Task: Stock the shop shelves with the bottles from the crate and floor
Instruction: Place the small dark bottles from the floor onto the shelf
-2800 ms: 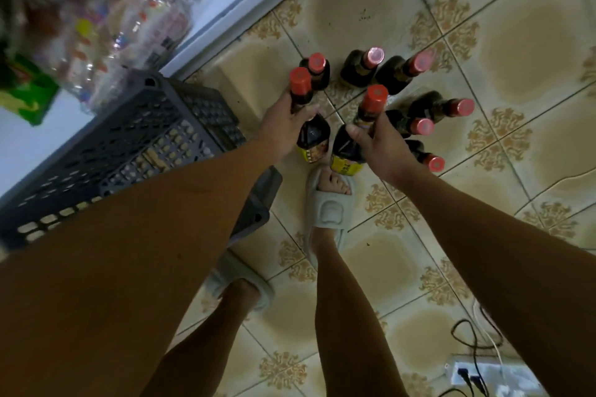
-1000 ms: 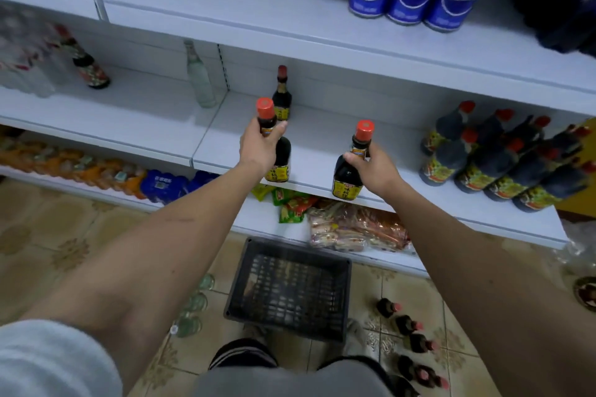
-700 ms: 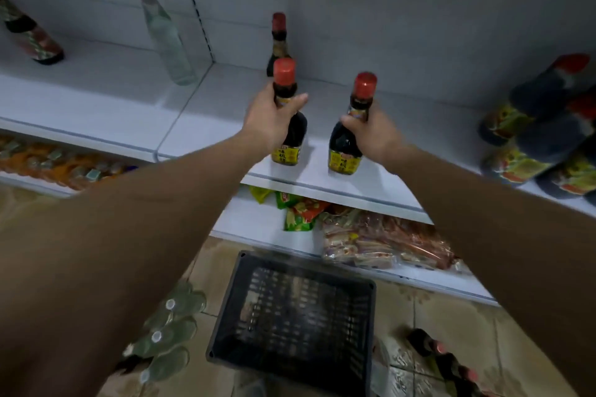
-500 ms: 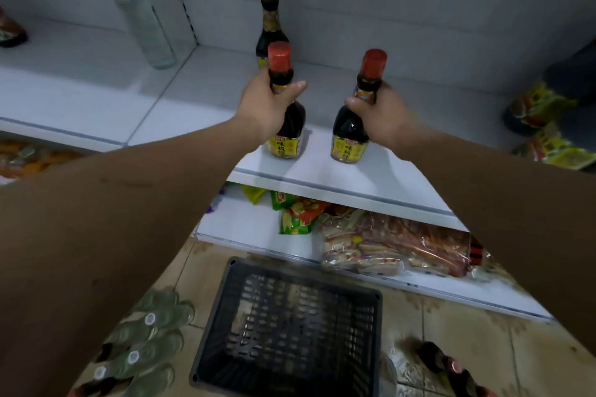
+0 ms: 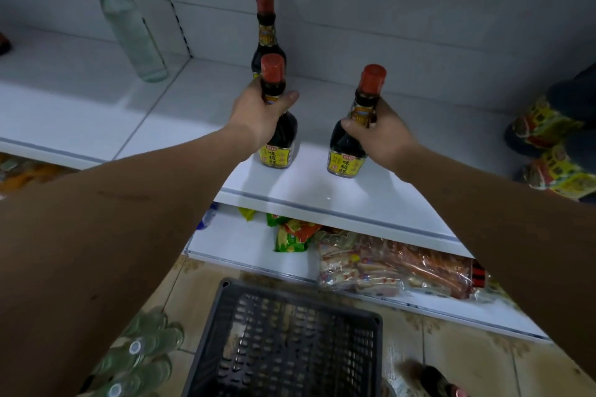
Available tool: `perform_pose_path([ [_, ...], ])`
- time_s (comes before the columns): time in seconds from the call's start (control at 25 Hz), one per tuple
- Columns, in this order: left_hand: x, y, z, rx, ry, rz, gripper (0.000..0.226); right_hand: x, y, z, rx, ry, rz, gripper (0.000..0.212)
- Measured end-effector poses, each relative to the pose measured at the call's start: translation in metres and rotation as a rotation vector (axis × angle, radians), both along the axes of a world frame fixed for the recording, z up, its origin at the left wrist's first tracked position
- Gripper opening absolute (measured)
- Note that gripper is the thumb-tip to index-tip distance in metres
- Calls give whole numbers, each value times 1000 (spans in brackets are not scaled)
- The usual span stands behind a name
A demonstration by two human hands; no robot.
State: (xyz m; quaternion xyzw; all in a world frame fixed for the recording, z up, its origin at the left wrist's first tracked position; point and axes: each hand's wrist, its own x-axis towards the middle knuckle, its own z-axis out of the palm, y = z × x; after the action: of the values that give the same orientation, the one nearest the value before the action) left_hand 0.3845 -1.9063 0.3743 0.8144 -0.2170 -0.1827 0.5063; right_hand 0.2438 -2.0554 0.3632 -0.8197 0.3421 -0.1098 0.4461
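Shelf (image 5: 180, 113): white, mostly bare on the left half. Lower shelf (image 5: 238, 245) below it carries snack packets (image 5: 387, 263). Tiled floor (image 5: 451, 348) under that.

Black crate (image 5: 283, 342) on the floor, directly below the hands, looks empty through the mesh. Green bottles (image 5: 142, 354) lie on the floor left of the crate; one dark bottle top (image 5: 442, 380) shows at its right.

Left hand (image 5: 258, 116) grips the neck of the left sauce bottle (image 5: 279, 138). Right hand (image 5: 380, 135) grips the neck and shoulder of the right sauce bottle (image 5: 346, 151). Both bottles upright, long axis vertical, bases at or just above the shelf near its front edge; can't tell whether they're fully seated.

Key relation: a third sauce bottle (image 5: 266, 32) stands at the back wall, straight behind the left bottle. The left hand is nearer to it. Open shelf lies behind the right bottle.

My read: placing step; next is push back into a row beside the rear bottle, then release. Risk: the left bottle bumps the rear one.

Also on the shelf: clear glass bottle (image 5: 129, 29) back left, a cluster of yellow-labelled bottles (image 5: 548, 138) far right, well apart from the hands.

Task is early; floor stock remains.
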Motion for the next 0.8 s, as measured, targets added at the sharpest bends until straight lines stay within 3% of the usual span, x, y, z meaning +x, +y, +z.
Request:
perform_pose_path([
  [0.08,-2,0,-1,-1,20,9,46,-5,1,-3,-32,65,38,50],
  [0.24,-3,1,-13,156,36,-21,68,-5,2,-11,-114,80,7,49],
  [0.4,13,-1,-20,258,-65,-15,58,21,-3,-16,-138,61,-40,47],
  [0.8,68,-1,-25,242,-46,81,57,97,-22,-19,-146,76,-22,50],
])
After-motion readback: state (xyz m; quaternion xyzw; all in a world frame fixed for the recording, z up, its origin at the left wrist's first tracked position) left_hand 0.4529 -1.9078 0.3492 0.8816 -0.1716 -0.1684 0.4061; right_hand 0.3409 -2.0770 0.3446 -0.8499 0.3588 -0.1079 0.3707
